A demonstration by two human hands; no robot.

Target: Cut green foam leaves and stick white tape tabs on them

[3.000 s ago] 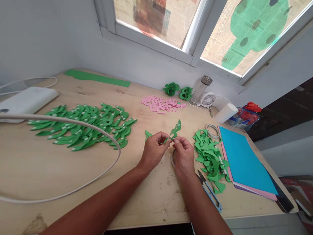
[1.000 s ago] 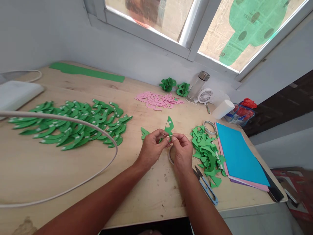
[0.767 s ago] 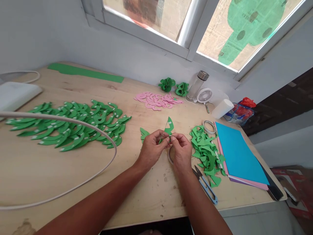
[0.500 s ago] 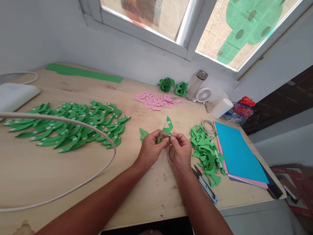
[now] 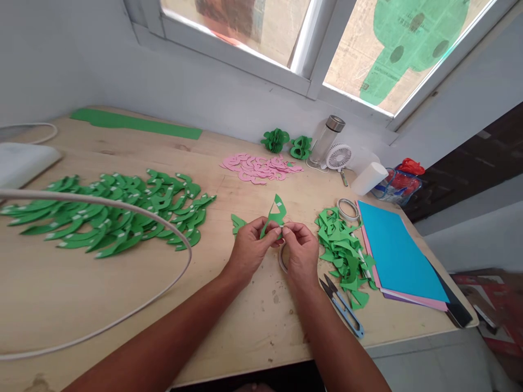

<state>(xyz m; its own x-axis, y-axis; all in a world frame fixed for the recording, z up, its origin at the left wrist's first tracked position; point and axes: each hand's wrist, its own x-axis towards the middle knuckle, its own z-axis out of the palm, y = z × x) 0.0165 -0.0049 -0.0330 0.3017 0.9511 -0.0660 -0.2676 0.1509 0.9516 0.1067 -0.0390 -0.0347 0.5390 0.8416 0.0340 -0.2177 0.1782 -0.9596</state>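
Between both hands a green paper cutout (image 5: 276,215) stands up, with small white tape pieces on it. My left hand (image 5: 252,246) pinches its lower part. My right hand (image 5: 301,245) is closed at the cutout's lower right, thumb and finger on a small white bit at its edge. A roll of tape (image 5: 282,258) lies under the right hand, partly hidden. Behind the left hand another green paper piece (image 5: 237,222) shows. Blue-handled thread snips (image 5: 344,308) rest beside my right forearm.
Taped green cutouts (image 5: 118,212) are heaped at left, behind a white cable (image 5: 188,256). Pink cutouts (image 5: 261,167) lie at the back, near a bottle (image 5: 326,142) and small fan (image 5: 339,157). Right are green scraps (image 5: 345,247), a second tape roll (image 5: 348,209) and blue sheets (image 5: 402,253).
The green cutout has turned slightly in my fingers, its left strip showing wider. Both hands keep nearly the same place and grip. The whole view has shifted a little.
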